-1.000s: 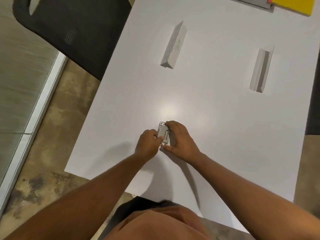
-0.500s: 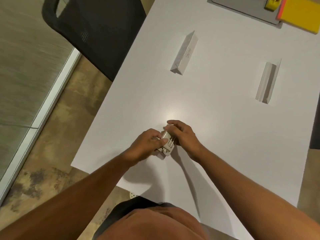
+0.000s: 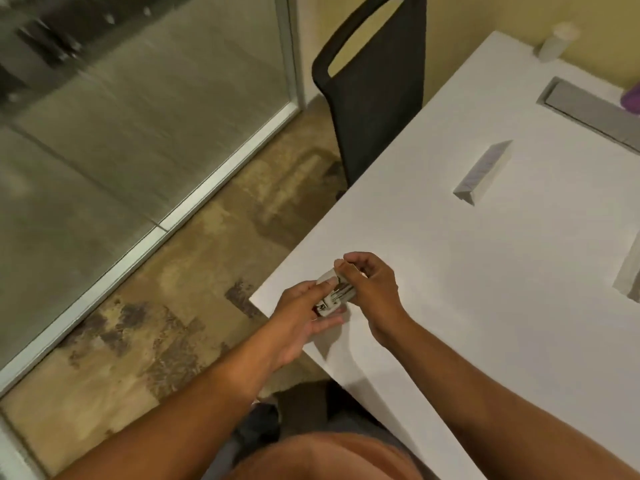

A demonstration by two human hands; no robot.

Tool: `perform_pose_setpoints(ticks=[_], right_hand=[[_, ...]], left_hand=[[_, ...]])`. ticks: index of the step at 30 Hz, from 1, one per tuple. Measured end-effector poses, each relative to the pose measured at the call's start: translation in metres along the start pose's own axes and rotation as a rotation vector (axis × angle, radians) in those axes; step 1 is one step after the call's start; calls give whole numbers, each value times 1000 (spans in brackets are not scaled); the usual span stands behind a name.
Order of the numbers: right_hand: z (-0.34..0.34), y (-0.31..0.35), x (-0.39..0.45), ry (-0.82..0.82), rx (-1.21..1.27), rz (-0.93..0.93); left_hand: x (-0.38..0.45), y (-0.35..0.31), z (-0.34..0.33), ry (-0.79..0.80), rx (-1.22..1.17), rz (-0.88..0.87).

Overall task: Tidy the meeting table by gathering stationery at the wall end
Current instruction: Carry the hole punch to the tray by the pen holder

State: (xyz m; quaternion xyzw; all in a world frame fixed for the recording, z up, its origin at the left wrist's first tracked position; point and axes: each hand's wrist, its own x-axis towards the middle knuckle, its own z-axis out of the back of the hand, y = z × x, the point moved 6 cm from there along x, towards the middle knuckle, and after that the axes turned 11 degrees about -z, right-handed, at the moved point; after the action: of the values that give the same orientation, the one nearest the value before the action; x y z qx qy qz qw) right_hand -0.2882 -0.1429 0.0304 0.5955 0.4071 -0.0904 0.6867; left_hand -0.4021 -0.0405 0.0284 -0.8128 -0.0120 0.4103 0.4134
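Both hands work a small white stapler (image 3: 334, 294) at the near corner of the table (image 3: 467, 271), at about six o'clock from the table's middle. The left hand (image 3: 301, 317) cradles it from below and at nine o'clock, thumb laid across its top and fingers curled under. The right hand (image 3: 369, 289) closes in from three o'clock, its fingertips (image 3: 341, 264) pinching the raised far end. The stapler sits between the two hands, lifted just clear of the tabletop, its metal parts facing up. Whether it is hinged open or merely tilted cannot be told through the blur. The two-handed hold looks meant to steady or shut the tool before it is carried off.

At one o'clock from the hands lies a white folded card (image 3: 485, 173), well apart. A second card (image 3: 628, 275) lies cut off at the right edge, at three o'clock. A grey panel (image 3: 588, 109) is set into the table beyond them. A pale bottle (image 3: 557, 39) stands at the far end by the yellow wall, likely where the gathering is headed. A black chair (image 3: 377, 88) stands at twelve o'clock from the hands, beside the table's left edge.
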Motion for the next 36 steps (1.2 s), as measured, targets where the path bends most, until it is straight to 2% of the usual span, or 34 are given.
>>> perform_pose_setpoints(ticks=[5, 12, 17, 23, 30, 36], right_hand=[[-110, 8, -37, 89, -127, 107], [-262, 0, -85, 186, -157, 150], [-357, 13, -123, 275, -341, 324], [-423, 30, -133, 366, -518, 432], [-468, 41, -101, 424, -464, 447], [-484, 78, -32, 346, -437, 450]], left_hand=[[-40, -43, 98, -115, -140, -129], [-104, -113, 235, -221, -179, -283], [-140, -149, 316, -260, -223, -369], [-153, -171, 360, -298, -286, -431], [-127, -204, 391, -342, -270, -434], [-58, -254, 391, -309, -185, -390]])
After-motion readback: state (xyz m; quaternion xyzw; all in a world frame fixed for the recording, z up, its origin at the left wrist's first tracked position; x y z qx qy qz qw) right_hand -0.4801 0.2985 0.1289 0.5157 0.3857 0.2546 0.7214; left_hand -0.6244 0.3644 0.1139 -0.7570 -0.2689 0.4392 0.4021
